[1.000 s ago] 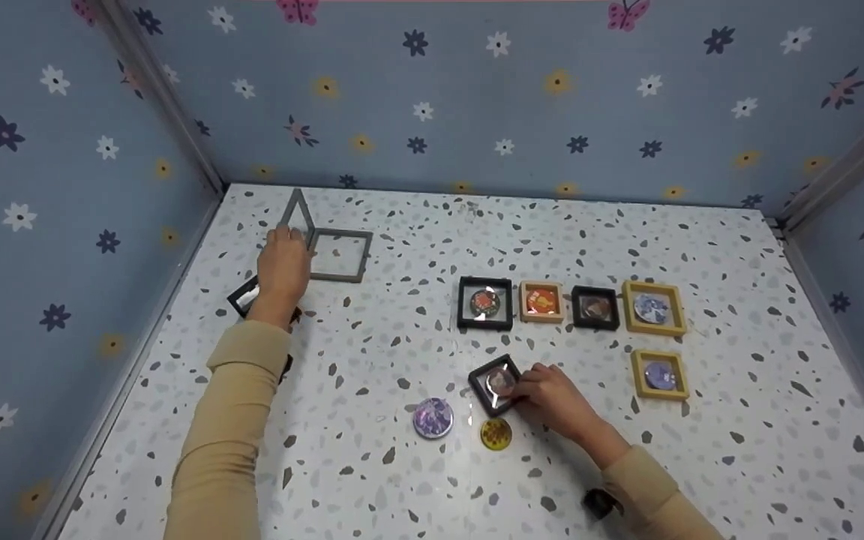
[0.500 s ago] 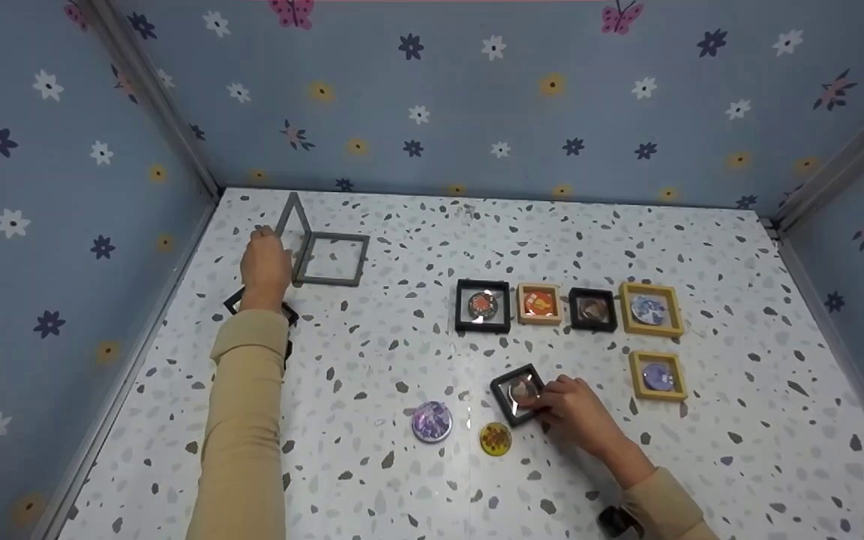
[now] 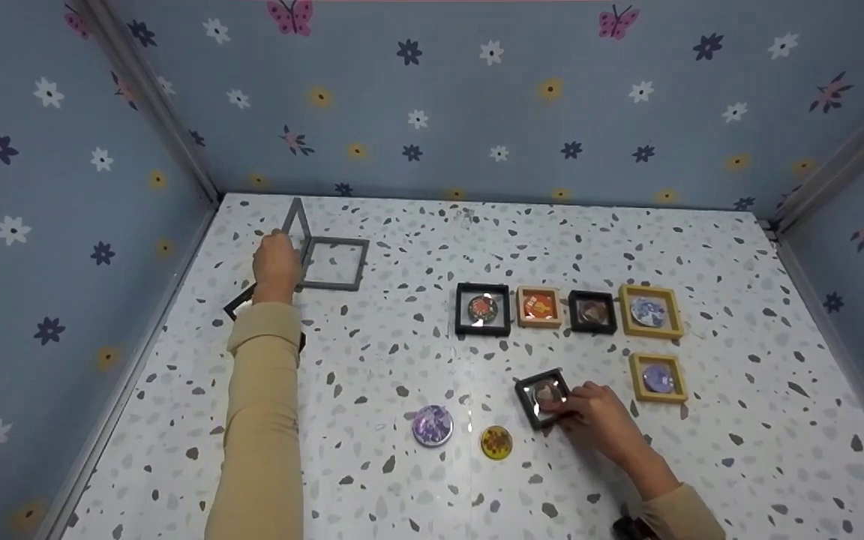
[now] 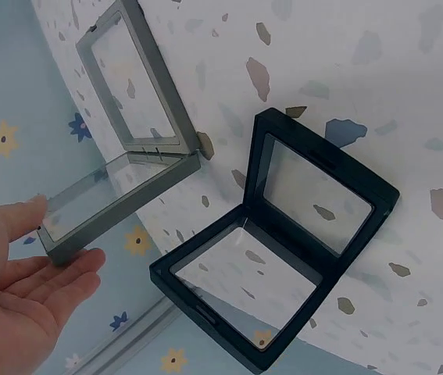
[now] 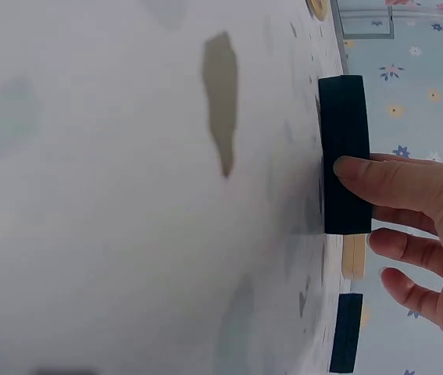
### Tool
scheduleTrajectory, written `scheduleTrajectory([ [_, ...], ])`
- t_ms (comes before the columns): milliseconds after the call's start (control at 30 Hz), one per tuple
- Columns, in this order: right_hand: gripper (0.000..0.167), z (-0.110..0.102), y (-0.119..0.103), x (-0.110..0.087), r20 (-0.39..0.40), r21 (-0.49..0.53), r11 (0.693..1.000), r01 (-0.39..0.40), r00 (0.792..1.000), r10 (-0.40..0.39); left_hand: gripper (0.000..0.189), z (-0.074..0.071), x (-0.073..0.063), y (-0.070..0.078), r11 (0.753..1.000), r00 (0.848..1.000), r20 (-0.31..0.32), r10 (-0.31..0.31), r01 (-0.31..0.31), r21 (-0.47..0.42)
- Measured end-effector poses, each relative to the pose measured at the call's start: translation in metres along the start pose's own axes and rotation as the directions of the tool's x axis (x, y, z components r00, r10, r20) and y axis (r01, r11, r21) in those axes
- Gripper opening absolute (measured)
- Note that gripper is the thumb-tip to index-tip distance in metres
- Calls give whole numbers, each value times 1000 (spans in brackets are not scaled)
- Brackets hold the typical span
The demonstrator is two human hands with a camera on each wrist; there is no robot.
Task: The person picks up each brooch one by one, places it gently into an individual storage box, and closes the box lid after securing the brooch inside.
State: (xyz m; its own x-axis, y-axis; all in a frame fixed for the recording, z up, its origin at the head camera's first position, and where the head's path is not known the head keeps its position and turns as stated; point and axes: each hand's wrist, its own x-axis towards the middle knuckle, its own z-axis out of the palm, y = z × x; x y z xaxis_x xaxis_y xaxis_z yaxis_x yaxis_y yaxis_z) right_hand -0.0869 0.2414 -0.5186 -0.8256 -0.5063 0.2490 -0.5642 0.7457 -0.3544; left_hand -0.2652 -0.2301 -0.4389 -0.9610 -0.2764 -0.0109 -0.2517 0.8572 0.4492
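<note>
At the far left, my left hand grips one raised half of a grey hinged display frame, thumb on one side and fingers on the other. The frame's other half lies on the table. A black hinged display frame stands unfolded beside it, partly hidden by my arm in the head view. My right hand pinches the edge of a small black display frame with a round brownish piece behind its clear film. In the right wrist view the thumb presses this frame's side.
Left of the right hand lie a purple disc and a yellow disc. Behind is a row of filled frames: black, orange, black and yellow. Another yellow frame lies in front. Patterned walls enclose the table.
My right hand has drawn the small black frame rightward and slightly nearer, away from the yellow disc. My left hand shifted left, then back right, staying at the grey frame.
</note>
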Motion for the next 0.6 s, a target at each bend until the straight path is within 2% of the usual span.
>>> scheduleTrajectory([
  [233, 38, -5, 6, -8, -5, -8, 999, -37, 999, 37, 18, 9, -3, 2, 997, 999, -27, 47, -46, 62],
  [367, 37, -7, 10, -11, -10, -23, 998, -59, 998, 58, 18, 12, -5, 2, 997, 998, -47, 42, -39, 60],
  [600, 36, -8, 17, -15, -54, -39, 998, -43, 998, 40, 22, 17, -7, 4, 1000, 997, -79, 20, -19, 19],
])
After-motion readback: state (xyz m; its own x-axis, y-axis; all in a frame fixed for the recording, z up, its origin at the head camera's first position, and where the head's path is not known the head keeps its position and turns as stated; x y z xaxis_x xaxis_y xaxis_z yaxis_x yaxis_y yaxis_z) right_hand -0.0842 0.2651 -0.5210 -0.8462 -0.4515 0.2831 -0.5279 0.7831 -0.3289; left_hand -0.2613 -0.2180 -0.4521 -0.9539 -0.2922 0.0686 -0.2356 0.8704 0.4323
